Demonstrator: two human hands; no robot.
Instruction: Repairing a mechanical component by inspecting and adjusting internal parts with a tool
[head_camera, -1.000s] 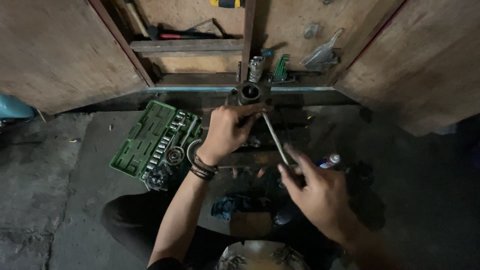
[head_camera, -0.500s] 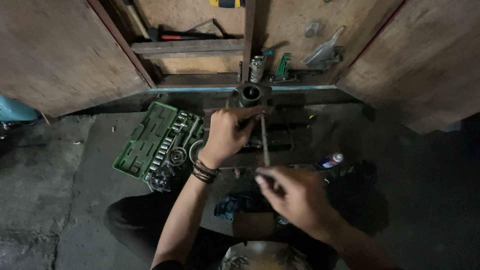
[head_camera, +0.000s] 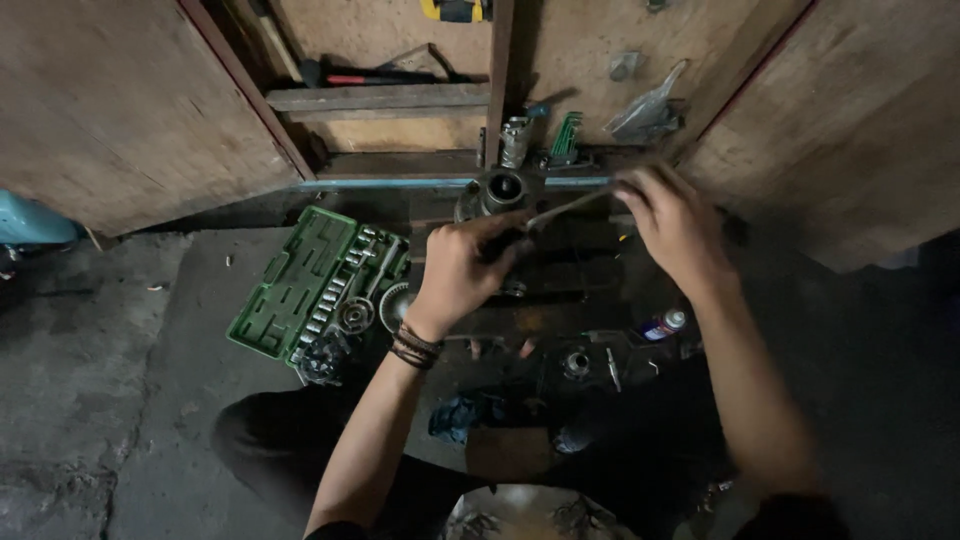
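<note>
My left hand (head_camera: 462, 270) grips the head end of a long metal ratchet wrench (head_camera: 570, 207), right beside a round metal part (head_camera: 503, 190) with a hollow centre. My right hand (head_camera: 672, 222) holds the far end of the wrench handle, which now lies almost level and points right. The wrench head itself is hidden under my left fingers. A dark beaded bracelet sits on my left wrist.
An open green socket set case (head_camera: 300, 285) lies on the floor to the left. A small spray can (head_camera: 662, 324) and loose metal parts (head_camera: 576, 362) lie lower right. A blue rag (head_camera: 462, 412) rests by my knee. Open wooden cabinet doors (head_camera: 120, 100) flank shelves with tools.
My right hand has swung the wrench handle from low near my body up and to the right. My left hand has stayed at the wrench head.
</note>
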